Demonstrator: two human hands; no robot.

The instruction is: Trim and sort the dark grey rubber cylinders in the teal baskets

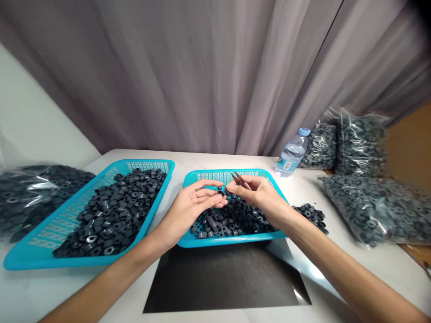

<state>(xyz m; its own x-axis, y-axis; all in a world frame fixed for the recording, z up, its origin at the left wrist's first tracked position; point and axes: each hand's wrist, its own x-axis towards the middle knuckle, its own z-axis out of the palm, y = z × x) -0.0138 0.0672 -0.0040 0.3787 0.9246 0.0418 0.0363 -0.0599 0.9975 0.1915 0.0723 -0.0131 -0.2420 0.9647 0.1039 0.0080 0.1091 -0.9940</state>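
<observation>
My left hand (202, 197) is held above the middle blue basket (208, 244), with a small black ring-shaped part (221, 193) between thumb and fingers. Close beside it, my right hand (257, 193) grips a small two-pointed metal tool (240, 180), like tweezers or snips, its tips apart and pointing up and left. The right thumb and forefinger are pinched at another small dark part (229, 190), partly hidden. Below both hands, a heap of black ring-shaped parts (224, 224) lies in the basket.
Another blue basket (148, 231) with many black rings stands at left, near a clear bag of parts (30, 193). A black sheet (229, 282) lies in front. Loose rings (311, 215), a water bottle (292, 154) and filled bags (363, 211) are at right. Grey curtains (188, 80) hang behind.
</observation>
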